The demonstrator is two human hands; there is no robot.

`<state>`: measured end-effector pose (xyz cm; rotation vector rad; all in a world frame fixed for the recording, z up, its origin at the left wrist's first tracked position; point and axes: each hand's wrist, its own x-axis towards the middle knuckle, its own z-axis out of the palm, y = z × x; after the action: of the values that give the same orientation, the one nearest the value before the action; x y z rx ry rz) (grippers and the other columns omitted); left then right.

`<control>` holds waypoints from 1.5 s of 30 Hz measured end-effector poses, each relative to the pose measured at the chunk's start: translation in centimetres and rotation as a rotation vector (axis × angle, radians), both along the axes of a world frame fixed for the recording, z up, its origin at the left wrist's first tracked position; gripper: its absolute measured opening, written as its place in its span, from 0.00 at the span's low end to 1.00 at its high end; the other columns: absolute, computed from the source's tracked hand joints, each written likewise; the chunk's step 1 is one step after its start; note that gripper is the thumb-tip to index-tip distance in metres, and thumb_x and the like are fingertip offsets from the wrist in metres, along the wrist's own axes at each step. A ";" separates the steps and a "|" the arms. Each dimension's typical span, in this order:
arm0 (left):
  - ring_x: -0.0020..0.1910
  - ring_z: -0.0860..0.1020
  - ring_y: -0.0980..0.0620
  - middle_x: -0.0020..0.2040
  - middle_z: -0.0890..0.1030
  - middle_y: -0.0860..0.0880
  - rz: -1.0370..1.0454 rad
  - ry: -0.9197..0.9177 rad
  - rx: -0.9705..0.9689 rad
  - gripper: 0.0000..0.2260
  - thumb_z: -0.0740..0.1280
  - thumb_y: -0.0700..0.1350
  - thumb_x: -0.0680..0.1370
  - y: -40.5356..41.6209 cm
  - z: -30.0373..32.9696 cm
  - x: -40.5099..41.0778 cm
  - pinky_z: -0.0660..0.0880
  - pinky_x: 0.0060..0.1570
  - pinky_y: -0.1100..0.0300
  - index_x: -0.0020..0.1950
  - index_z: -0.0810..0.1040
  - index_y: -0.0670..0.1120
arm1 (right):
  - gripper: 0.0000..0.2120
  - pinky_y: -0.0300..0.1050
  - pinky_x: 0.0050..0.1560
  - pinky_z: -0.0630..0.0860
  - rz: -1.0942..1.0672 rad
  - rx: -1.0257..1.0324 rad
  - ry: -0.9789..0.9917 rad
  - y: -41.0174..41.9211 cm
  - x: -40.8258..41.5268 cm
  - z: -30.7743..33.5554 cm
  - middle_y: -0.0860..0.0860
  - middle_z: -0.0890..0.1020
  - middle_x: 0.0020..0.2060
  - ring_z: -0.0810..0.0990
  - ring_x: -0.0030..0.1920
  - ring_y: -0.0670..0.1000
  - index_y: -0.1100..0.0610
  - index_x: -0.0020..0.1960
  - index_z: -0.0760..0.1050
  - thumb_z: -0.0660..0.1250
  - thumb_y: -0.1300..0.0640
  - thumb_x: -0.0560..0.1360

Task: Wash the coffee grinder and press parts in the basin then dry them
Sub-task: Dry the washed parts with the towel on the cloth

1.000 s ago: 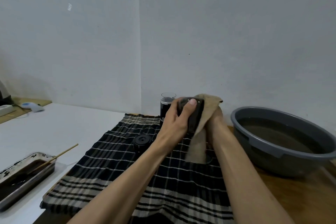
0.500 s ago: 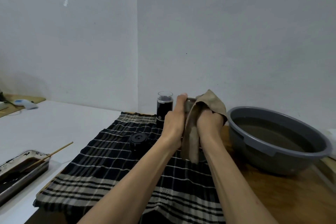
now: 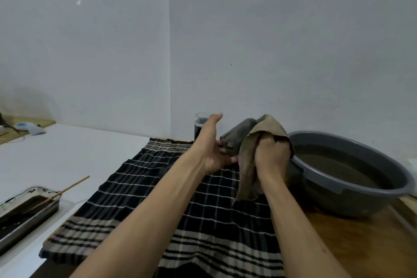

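A bare white corner is shown above a wooden table (image 3: pixel 352 239) spread with a plaid cloth (image 3: pixel 203 216). A dark cylindrical part (image 3: pixel 234 139), tilted, is gripped through a beige rag (image 3: pixel 252 151) by the right hand (image 3: pixel 272 158). The left hand (image 3: pixel 213 144) is held unclenched beside it, fingertips near its lower end. A grey basin (image 3: pixel 352 192) of water is seen at right.

A wooden bench (image 3: pixel 352 239) runs into a white corner, its left part a white surface (image 3: pixel 67 153). A black plaid cloth (image 3: pixel 180 210) is spread over the middle. At right, a grey basin (image 3: pixel 352 194) of murky water stands on the bare wood, just beside the cloth. At near left sits a metal tray (image 3: pixel 27 214) with a stick (image 3: pixel 67 188) leaning in it. A glass (image 3: pixel 200 126) stands at the cloth's far edge.
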<state>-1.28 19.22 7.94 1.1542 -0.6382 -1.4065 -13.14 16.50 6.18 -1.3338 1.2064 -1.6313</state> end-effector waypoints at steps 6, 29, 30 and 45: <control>0.52 0.86 0.44 0.51 0.87 0.43 0.185 -0.232 -0.121 0.32 0.66 0.70 0.71 -1.6 -4.0 -1.9 0.81 0.58 0.46 0.58 0.84 0.44 | 0.06 0.32 0.49 0.74 -0.009 0.037 0.164 0.3 0.9 -1.4 0.51 0.83 0.49 0.81 0.48 0.48 0.51 0.48 0.77 0.63 0.56 0.82; 0.42 0.80 0.46 0.42 0.83 0.44 0.269 -0.283 -0.102 0.25 0.68 0.63 0.73 -2.3 -4.4 1.0 0.74 0.45 0.52 0.49 0.82 0.39 | 0.05 0.45 0.44 0.81 0.415 0.341 0.049 0.9 0.2 -1.2 0.52 0.86 0.41 0.84 0.43 0.52 0.52 0.46 0.80 0.68 0.53 0.79; 0.43 0.80 0.47 0.44 0.82 0.44 0.269 -0.323 -0.150 0.25 0.67 0.63 0.73 -2.2 -4.5 0.9 0.74 0.46 0.52 0.49 0.81 0.39 | 0.05 0.46 0.43 0.82 0.443 0.367 0.052 0.9 0.0 -0.9 0.52 0.87 0.38 0.85 0.41 0.52 0.54 0.47 0.81 0.68 0.53 0.79; 0.47 0.82 0.49 0.53 0.85 0.51 0.332 -0.605 -0.752 0.17 0.68 0.54 0.79 -0.4 -2.4 -0.9 0.79 0.52 0.55 0.67 0.80 0.52 | 0.21 0.51 0.41 0.84 0.612 0.566 -0.358 0.8 -1.0 0.2 0.58 0.86 0.39 0.83 0.42 0.57 0.60 0.49 0.80 0.61 0.42 0.82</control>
<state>-2.20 18.82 5.55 0.9849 -1.2068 -0.4289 -14.12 17.25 6.38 -0.8749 0.8349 -0.9376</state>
